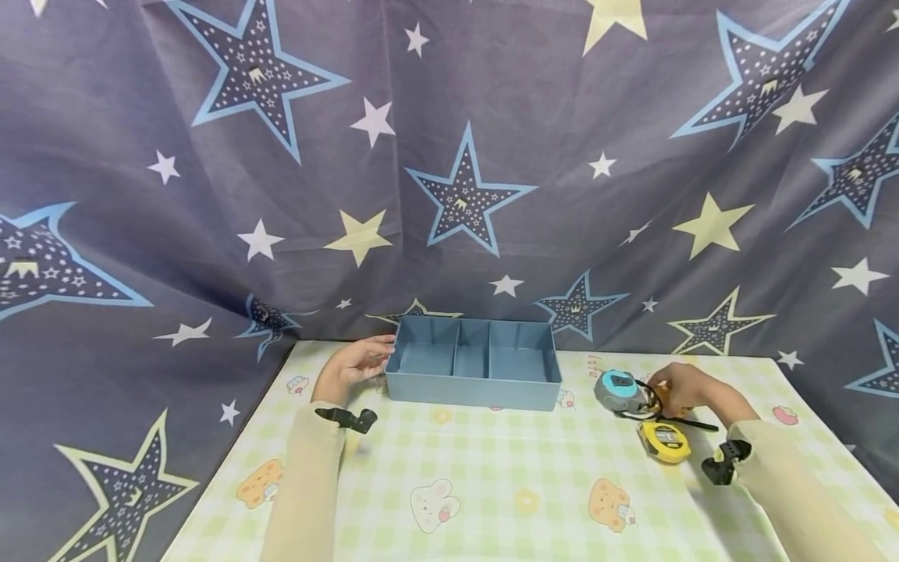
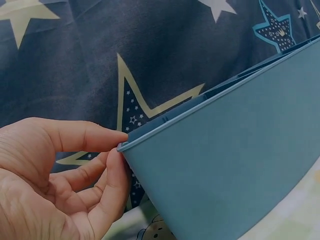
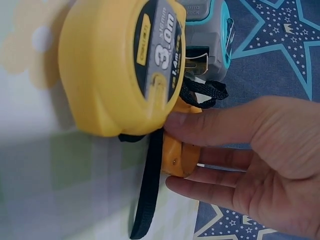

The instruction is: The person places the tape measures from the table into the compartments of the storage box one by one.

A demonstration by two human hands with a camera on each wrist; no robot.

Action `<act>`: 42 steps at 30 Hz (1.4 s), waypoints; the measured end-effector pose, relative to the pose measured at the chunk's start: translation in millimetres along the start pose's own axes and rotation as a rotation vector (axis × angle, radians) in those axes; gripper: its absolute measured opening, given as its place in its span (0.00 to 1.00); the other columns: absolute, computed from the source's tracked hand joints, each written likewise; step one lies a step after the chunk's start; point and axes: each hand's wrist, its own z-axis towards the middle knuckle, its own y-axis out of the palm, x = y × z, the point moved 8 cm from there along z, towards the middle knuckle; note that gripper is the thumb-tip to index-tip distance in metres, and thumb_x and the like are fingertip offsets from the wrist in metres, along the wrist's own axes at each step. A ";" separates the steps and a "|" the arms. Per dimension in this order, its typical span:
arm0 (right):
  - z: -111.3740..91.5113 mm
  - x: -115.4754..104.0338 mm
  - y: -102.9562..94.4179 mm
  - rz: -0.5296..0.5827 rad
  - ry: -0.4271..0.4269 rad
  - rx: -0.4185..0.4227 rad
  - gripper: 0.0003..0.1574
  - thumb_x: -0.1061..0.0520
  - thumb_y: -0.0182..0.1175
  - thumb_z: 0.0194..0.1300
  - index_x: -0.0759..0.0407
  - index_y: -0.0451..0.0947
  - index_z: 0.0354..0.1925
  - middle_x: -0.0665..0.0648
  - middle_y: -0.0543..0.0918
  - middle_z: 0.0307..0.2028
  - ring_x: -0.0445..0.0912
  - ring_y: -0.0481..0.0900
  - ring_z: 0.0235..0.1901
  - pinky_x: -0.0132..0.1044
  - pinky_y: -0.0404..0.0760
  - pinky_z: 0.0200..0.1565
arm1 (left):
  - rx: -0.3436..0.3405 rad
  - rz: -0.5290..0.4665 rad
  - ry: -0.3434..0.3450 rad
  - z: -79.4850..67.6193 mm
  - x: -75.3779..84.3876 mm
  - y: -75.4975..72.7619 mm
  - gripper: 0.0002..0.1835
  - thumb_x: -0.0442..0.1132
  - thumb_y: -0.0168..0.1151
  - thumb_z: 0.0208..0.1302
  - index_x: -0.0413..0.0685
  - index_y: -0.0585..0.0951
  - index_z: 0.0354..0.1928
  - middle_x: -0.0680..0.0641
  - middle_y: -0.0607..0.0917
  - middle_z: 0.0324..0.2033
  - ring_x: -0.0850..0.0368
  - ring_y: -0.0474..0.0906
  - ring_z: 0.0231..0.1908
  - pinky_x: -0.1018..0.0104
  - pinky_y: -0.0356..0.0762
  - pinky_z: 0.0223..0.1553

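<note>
A blue-grey box (image 1: 474,394) with three compartments stands at the back of the table. My left hand (image 1: 358,361) pinches the rim at its left corner between thumb and fingers, as the left wrist view shows. On the right side, my right hand (image 1: 687,388) grips an orange tape measure (image 3: 176,157), thumb on one side and fingers on the other. Other things hide much of it. Beside it are a grey and turquoise tape measure (image 1: 621,390) with a black strap and, nearer the front, a yellow tape measure (image 1: 666,442).
A green-checked cloth (image 1: 485,460) with cartoon animals covers the table. Behind rises a dark curtain (image 1: 463,94) printed with stars. Black straps (image 3: 147,185) lie by the tape measures. The box's visible compartments (image 1: 472,343) hold nothing.
</note>
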 end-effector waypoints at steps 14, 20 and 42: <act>1.8 -1.8 -1.9 -0.017 -0.020 0.023 0.32 0.69 0.74 0.39 0.71 0.84 0.49 0.65 0.87 0.40 0.54 0.82 0.36 0.44 0.84 0.34 | -0.026 -0.016 0.039 3.1 -0.9 -1.3 0.28 0.26 0.51 0.75 0.40 0.61 0.75 0.54 0.77 0.40 0.67 0.78 0.30 0.80 0.79 0.35; 2.9 4.2 -3.6 0.089 0.066 -0.045 0.37 0.72 0.71 0.39 0.72 0.82 0.54 0.65 0.84 0.41 0.46 0.74 0.27 0.38 0.75 0.27 | -0.040 0.000 0.034 1.7 -0.9 0.0 0.32 0.26 0.51 0.76 0.38 0.57 0.78 0.54 0.78 0.39 0.66 0.78 0.30 0.80 0.80 0.35; 4.0 -31.5 -67.1 0.282 -0.068 0.076 0.40 0.60 0.72 0.62 0.75 0.70 0.67 0.74 0.81 0.55 0.62 0.83 0.49 0.44 0.88 0.42 | -0.027 -0.019 0.052 3.2 -0.1 1.6 0.34 0.25 0.49 0.75 0.39 0.53 0.80 0.54 0.79 0.38 0.68 0.79 0.26 0.81 0.79 0.31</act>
